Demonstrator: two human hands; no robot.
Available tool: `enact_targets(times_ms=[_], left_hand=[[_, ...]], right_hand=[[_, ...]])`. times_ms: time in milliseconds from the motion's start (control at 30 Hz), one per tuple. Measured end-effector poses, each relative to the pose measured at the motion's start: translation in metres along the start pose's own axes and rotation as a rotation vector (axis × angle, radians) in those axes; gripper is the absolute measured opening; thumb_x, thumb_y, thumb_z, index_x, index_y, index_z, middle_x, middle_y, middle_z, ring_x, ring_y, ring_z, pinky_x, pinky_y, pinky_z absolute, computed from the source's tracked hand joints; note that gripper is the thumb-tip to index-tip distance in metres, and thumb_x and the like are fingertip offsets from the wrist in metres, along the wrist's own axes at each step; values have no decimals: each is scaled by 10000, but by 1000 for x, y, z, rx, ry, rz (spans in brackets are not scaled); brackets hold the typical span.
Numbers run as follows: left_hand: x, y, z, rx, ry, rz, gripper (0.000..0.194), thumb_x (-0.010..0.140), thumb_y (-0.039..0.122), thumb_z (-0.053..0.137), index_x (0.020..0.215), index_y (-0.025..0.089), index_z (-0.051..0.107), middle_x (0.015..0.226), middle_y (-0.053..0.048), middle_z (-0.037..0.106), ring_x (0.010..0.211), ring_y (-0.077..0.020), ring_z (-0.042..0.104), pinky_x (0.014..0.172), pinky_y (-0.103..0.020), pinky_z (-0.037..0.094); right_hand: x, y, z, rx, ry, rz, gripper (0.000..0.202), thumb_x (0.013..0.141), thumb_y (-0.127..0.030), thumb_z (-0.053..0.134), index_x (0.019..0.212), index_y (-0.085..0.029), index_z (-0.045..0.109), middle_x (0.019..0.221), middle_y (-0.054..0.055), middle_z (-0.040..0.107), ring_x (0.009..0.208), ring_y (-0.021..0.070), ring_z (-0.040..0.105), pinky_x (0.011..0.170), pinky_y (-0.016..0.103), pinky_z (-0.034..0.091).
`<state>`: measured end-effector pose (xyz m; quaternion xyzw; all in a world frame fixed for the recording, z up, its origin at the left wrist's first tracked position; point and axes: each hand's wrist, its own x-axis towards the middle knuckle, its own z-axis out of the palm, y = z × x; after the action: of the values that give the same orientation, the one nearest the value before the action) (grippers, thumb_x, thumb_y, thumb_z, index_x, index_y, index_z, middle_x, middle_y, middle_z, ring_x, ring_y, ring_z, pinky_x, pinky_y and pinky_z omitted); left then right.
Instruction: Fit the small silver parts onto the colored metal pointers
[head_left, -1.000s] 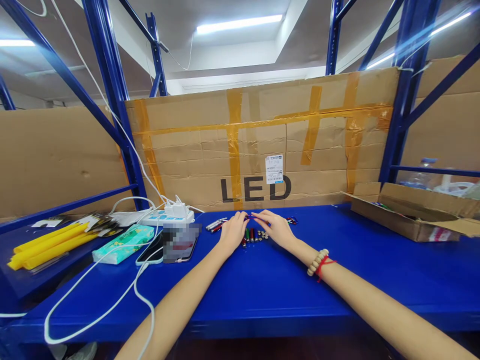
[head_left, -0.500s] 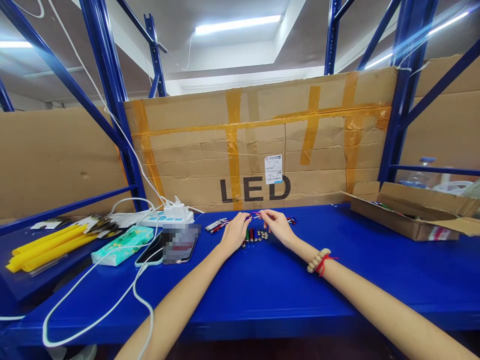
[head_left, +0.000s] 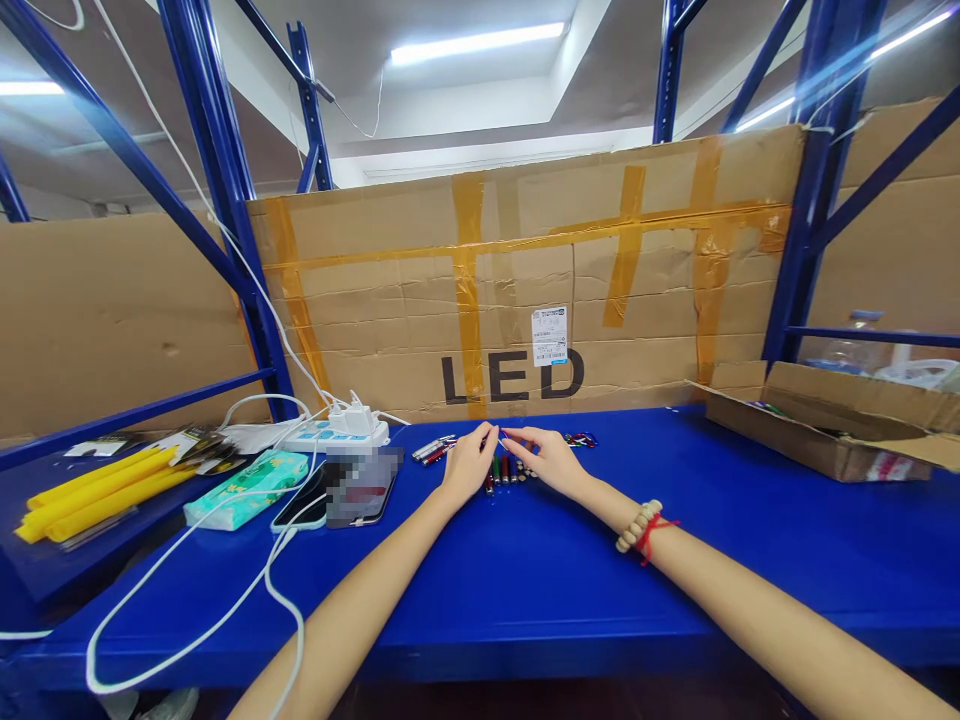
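My left hand [head_left: 470, 464] is closed, its thumb and fingertips pinched on a small dark reddish tube [head_left: 503, 433], mostly hidden by the fingers. From the other side, my right hand [head_left: 551, 460] brings its pinched fingertips up against the tube's end; whatever small part it holds is too small to make out. Just below the hands, several short metal tubes [head_left: 505, 470] in green, red and dark colours stand or lie in a row. Small silver button cells [head_left: 523, 472] lie beside them, partly covered by my right hand. Silver and red pen-like tubes [head_left: 433, 449] lie left of my left hand.
More small shiny pieces [head_left: 582, 440] lie behind my right hand. At left are phones [head_left: 300, 508], a green tissue pack [head_left: 247, 488], a power strip [head_left: 337, 434], looping white cables [head_left: 180, 540] and yellow tubes [head_left: 105, 490]. An open cardboard box [head_left: 810, 440] sits at right.
My right hand has shifted slightly left, its fingertips now closer to my left hand's and covering more of the button cells. The view has moved a little.
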<state>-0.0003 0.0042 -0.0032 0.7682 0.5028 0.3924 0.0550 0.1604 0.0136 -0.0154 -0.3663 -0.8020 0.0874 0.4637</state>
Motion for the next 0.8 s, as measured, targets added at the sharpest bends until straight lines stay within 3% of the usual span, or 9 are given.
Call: enact_targets(times_ms=[133, 333, 600, 800], left_hand=[[-1, 3, -2, -10, -17, 4, 301, 910, 394, 289, 836, 237, 535, 741, 28, 602, 738, -144, 572, 615, -208, 357], [-3, 2, -2, 11, -33, 15, 279, 896, 414, 314, 864, 252, 538, 673, 41, 589, 670, -142, 561, 607, -210, 362], [0, -2, -2, -8, -52, 33, 334, 907, 405, 292, 812, 232, 561, 678, 34, 601, 666, -138, 555, 628, -211, 367], [0, -4, 0, 1, -93, 88, 323, 904, 394, 305, 807, 231, 566, 744, 36, 627, 686, -138, 558, 625, -212, 367]], right_hand=[[0, 2, 0, -69, -30, 30, 373, 822, -371, 574, 1134, -170, 607, 815, 22, 649, 578, 112, 551, 590, 217, 458], [1, 0, -7, -230, -60, -53, 289, 868, -287, 542, 1127, -179, 608, 798, 20, 628, 662, 118, 561, 644, 205, 442], [-2, -8, -9, -588, -166, -196, 340, 934, -273, 434, 1260, -187, 478, 998, 69, 588, 843, 170, 585, 668, 215, 444], [0, -11, -8, -729, -301, -199, 225, 923, -240, 455, 1079, -118, 562, 894, 90, 589, 758, 174, 585, 607, 212, 409]])
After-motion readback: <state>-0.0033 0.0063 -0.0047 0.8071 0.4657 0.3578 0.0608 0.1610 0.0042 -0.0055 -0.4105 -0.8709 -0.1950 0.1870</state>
